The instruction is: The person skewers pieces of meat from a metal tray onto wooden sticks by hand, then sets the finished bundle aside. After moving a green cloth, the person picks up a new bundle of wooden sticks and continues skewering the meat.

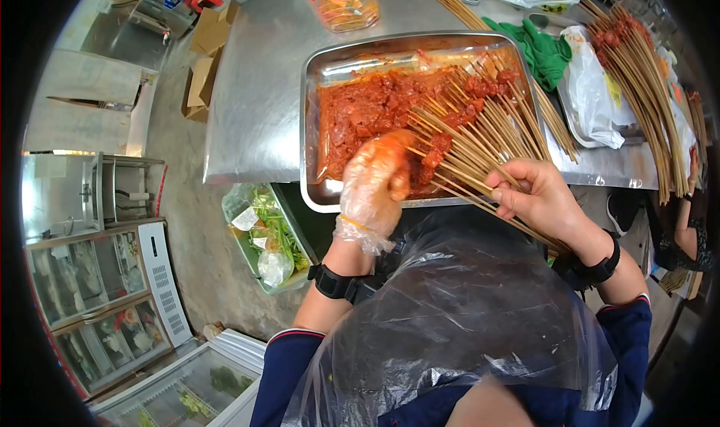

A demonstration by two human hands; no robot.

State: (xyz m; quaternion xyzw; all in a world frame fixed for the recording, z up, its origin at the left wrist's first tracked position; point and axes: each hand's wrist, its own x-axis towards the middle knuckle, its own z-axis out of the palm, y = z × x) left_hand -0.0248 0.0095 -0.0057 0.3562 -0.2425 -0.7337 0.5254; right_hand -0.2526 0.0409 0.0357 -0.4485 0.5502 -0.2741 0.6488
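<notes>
A steel tray (306, 119) holds a heap of red marinated meat (364, 108) on its left side. Bamboo skewers with meat on their ends (480, 112) lie fanned across its right side. My left hand (379, 175), in a clear plastic glove smeared red, is closed over the tray's near edge by the meat. Its curled fingers hide whatever they hold. Bare, my right hand (529, 194) pinches a bamboo skewer (508, 176) between thumb and fingers at the tray's near right corner. More skewers pass beneath it, and meat on a skewer (435, 153) lies between both hands.
A clear plastic container (345, 7) stands behind the tray. Green gloves (536, 48), a white plastic bag (592, 89) and a large bundle of skewers (637, 74) lie to the right. A crate of leafy greens (266, 236) sits below the table's left edge. A person's arm (686, 217) shows far right.
</notes>
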